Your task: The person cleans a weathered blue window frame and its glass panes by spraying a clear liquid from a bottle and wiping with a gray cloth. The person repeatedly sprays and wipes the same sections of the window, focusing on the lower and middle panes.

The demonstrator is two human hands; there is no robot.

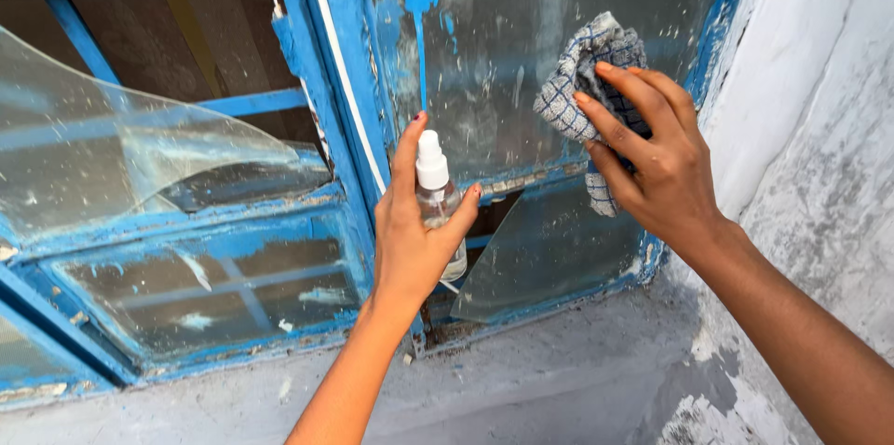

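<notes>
My left hand (410, 231) grips a small clear spray bottle (436, 189) with a white nozzle, index finger raised beside the nozzle, pointed at the window. My right hand (652, 152) presses a blue-and-white checked cloth (582, 82) against the dirty upper pane (503, 63) of a blue-painted window frame (335, 101). Below that pane sits a broken shard of glass (549, 254) in the lower opening.
The left half of the window has a large cracked pane (112, 147) with a jagged edge and open gaps above it. A lower left pane (205, 287) is streaked with paint. A rough white plastered wall (819, 156) stands on the right, a grey sill (559, 380) below.
</notes>
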